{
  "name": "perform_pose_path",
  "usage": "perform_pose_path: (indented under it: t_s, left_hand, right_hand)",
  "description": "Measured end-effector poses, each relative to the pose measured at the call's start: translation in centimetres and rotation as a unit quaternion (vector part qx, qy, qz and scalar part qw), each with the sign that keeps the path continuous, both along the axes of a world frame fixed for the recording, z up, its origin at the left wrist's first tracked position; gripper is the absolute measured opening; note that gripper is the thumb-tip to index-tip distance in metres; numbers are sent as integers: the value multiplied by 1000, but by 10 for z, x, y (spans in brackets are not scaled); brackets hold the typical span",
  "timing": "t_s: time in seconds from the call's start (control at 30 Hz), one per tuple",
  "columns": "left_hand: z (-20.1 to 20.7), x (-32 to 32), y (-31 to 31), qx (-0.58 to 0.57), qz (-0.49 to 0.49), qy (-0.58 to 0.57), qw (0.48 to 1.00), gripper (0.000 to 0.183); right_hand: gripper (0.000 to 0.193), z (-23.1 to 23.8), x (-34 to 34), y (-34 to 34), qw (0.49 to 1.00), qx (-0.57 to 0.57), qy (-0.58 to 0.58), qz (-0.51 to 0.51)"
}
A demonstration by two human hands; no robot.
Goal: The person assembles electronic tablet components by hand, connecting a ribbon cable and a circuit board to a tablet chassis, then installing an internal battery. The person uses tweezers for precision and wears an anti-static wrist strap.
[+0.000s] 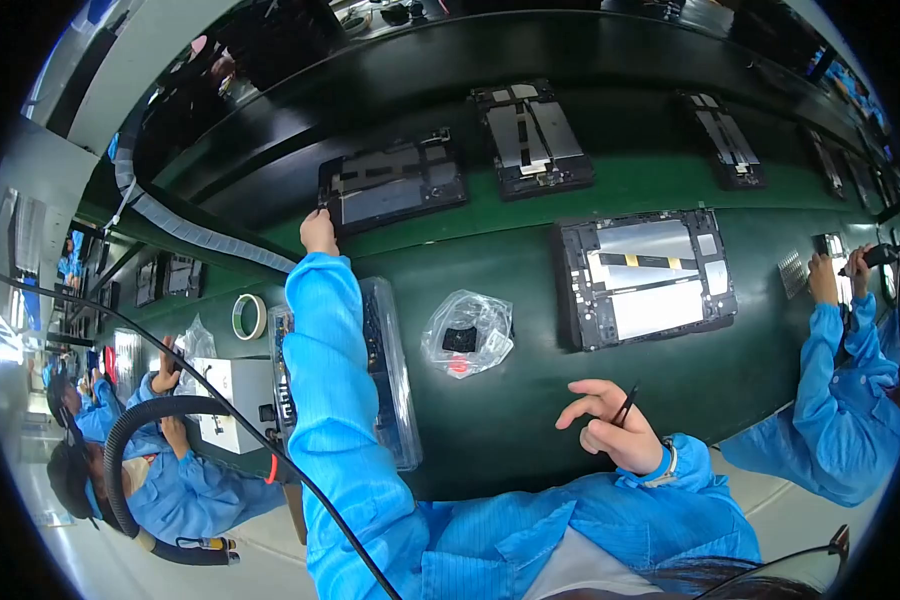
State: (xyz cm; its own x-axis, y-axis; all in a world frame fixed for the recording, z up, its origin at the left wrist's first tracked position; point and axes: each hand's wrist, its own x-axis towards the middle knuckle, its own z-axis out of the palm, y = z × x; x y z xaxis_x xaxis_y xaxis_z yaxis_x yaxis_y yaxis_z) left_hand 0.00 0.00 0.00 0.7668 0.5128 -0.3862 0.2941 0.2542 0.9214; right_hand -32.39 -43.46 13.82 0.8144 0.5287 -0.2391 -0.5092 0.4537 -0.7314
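Observation:
My left hand [318,232] reaches far forward, its fingers closed on the near left corner of an opened tablet [395,185] with its inner parts showing. Part of that grip is hidden by the hand itself. Over the near edge of the bench, my right hand [618,432] has thin black tweezers [626,404] tucked in it, with thumb and forefinger stretched out to the left. Beyond it, a stack of opened tablets [650,280] lies on the green mat. A clear plastic bag [467,335] with small black pieces inside lies left of the stack.
Under my left arm stands a clear plastic box [395,380] of small parts. A tape roll [249,316] and a white box [235,400] are further left. More opened tablets [532,138] line the raised green strip. Co-workers sit on both sides; a black hose [120,470] curves at left.

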Motion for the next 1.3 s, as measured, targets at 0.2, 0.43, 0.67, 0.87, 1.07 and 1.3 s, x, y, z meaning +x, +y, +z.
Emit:
perform_pose_path:
  t_s: [0.2, 0.43, 0.67, 0.87, 1.07, 1.3]
  left_hand:
    - [8, 6, -34, 359, 17, 92, 929, 57]
    - [100, -33, -235, -290, -266, 82, 916, 47]
    - [65, -14, -300, -373, -168, 145, 901, 43]
    - [-15, 39, -306, -284, -22, 63, 956, 50]
    - [97, 18, -322, -310, 111, -43, 943, 32]
    - [196, -149, -240, -381, -148, -170, 897, 24]
  right_hand:
    - [46, -2, 6, -8, 1000, 2, -5, -13]
    - [47, 6, 23, -9, 951, -120, -196, 205]
    - [48, 6, 24, -13, 901, -138, -301, 280]
    - [49, 12, 25, -14, 898, -160, -316, 263]
    - [39, 4, 14, -23, 933, -163, -280, 155]
    - [40, -18, -7, -58, 926, -52, -175, -330]
